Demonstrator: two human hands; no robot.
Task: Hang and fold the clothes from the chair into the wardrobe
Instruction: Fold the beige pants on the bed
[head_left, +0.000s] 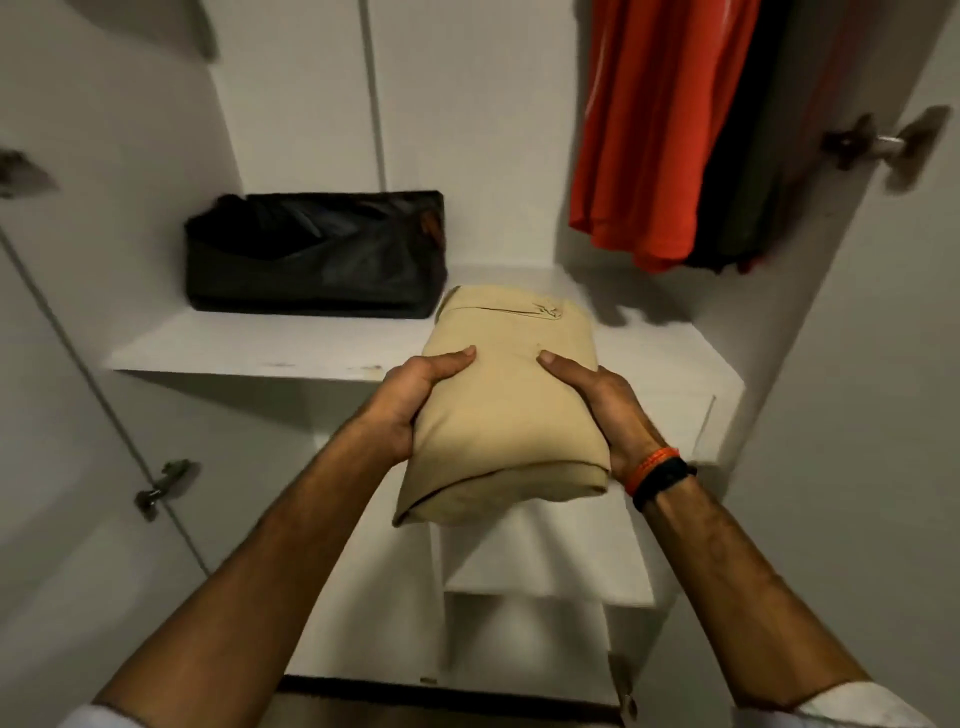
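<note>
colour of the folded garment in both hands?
Beige/tan, plain, no pattern: the folded garment shows best in the head view.

We see bare shelf (270, 345) surface ahead, right of the black bag (317, 254) that fills its back-left part. The hanging red garment (654, 130) and dark clothes (737, 156) crowd the upper right above it.

Dim, warm indoor light; soft shadows under shelf (249, 353); motion blur, wide-angle bending at edges.
</note>
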